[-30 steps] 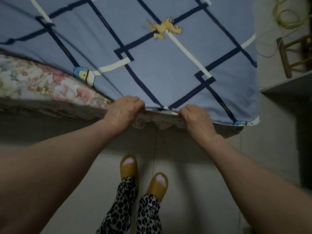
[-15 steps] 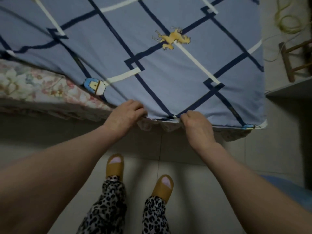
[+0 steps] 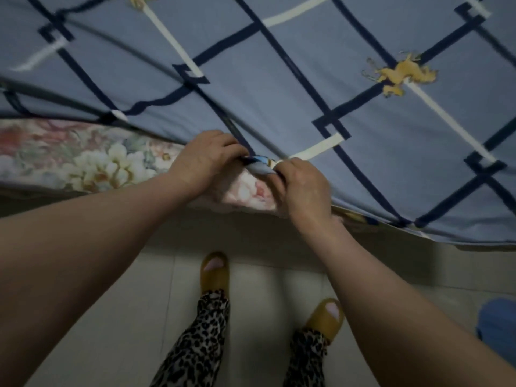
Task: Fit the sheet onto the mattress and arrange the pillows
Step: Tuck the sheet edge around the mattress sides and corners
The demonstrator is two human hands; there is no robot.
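Nearest the camera: both forearms reach forward over a pale tiled floor (image 3: 117, 317); feet in mustard slippers (image 3: 214, 272) stand just short of the bed.

At the bed edge: left hand (image 3: 206, 159) and right hand (image 3: 303, 185) sit close together, both grips closed on the hem of the sheet (image 3: 279, 88). A small bunched fold of hem shows between the two hands. Below and to the left of the hands the floral mattress (image 3: 83, 160) is bare along its near edge; to the right the sheet already hangs over the edge.

Beyond: blue sheet with navy and cream lattice lies across the mattress top, with drag creases running toward the left. No pillows in view.

Handling judgement: thin, light, limp cloth; it will stretch and wrinkle, not hold shape, and likely slip back off the edge unless tucked. Best hold is the hem itself, pinched thumb-over-fingers, hands spread apart, working left along the exposed edge. Sheet fitting appears partway; pillow step not begun.
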